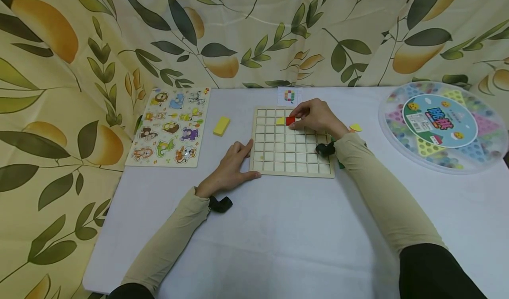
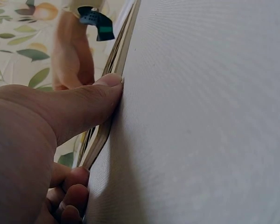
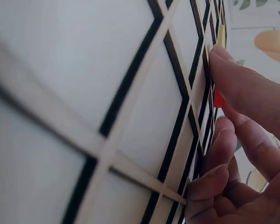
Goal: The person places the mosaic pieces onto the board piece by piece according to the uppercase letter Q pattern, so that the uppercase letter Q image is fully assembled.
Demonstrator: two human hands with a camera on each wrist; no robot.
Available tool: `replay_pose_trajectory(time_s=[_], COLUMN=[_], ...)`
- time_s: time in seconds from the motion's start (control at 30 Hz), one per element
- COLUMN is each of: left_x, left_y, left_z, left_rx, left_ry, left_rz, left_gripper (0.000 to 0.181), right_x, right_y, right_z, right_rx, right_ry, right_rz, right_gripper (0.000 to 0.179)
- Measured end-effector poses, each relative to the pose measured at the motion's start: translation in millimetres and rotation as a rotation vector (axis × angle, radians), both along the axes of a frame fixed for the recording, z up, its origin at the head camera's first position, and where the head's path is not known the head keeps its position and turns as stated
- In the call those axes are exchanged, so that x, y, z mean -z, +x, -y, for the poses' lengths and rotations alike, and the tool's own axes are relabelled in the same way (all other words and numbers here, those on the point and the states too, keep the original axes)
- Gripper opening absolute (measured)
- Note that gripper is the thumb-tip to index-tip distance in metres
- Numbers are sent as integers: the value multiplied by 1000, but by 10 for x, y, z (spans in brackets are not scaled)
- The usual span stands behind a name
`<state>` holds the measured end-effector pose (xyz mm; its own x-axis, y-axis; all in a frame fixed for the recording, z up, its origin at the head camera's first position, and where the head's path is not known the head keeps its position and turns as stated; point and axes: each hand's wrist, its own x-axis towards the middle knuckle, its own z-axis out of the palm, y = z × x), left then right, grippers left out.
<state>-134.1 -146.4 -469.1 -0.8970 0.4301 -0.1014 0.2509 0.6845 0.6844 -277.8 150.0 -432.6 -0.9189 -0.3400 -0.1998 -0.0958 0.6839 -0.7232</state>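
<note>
A wooden board with a square grid of raised ribs lies on the white table. My left hand rests at its near left corner, thumb along the front edge and fingertips at the left edge. Over the far part of the grid, my right hand pinches a small red square block between thumb and fingers. Directly left of it, a yellow piece sits in a grid cell. In the right wrist view the red block shows below the thumb, partly hidden by the fingers.
Left of the board lie a yellow block and an animal picture board. A small pattern card is behind the grid. To the right are a yellow piece, a green piece partly under the sleeve, and a round clear case.
</note>
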Motion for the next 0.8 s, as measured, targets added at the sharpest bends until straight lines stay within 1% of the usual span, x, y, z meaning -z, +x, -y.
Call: replay_pose_trajectory(time_s=[0.17, 0.4, 0.8], left_x=[4, -3, 9], left_y=[-10, -7, -5], left_z=[-4, -12, -5], left_rx=[1, -4, -5], left_ry=[6, -6, -7], left_rz=[-5, 3, -10], left_gripper=[105, 105, 105], right_x=[-16, -43, -17], right_y=[-5, -3, -24], right_z=[6, 15, 25], right_rx=[0, 9, 18], right_ry=[13, 21, 14], right_rz=[9, 23, 26], right_gripper=[34, 31, 29])
